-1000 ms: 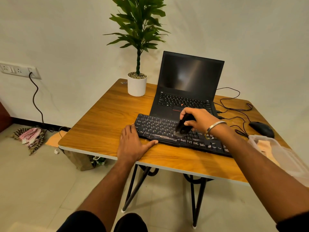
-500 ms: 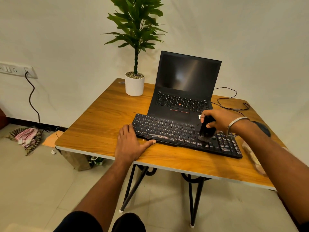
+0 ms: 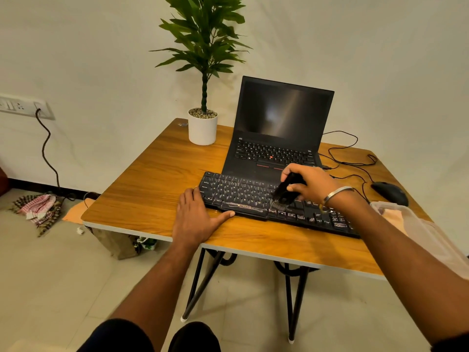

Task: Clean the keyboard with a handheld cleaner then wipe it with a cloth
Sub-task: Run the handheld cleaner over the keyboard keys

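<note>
A black external keyboard lies on the wooden table in front of an open laptop. My right hand grips a small black handheld cleaner, whose brush end touches the keys near the keyboard's middle. My left hand rests flat on the table at the keyboard's near left corner, fingers apart, thumb against the front edge. A peach cloth lies at the table's right edge under clear plastic.
A potted plant stands at the back left of the table. A black mouse and its cables lie at the right. A clear plastic bag hangs over the right edge. On the floor at left are a checked rag and a brown bag.
My right hand swept the cleaner right along the keyboard, then back left toward its middle. My left hand stayed in place on the table.
</note>
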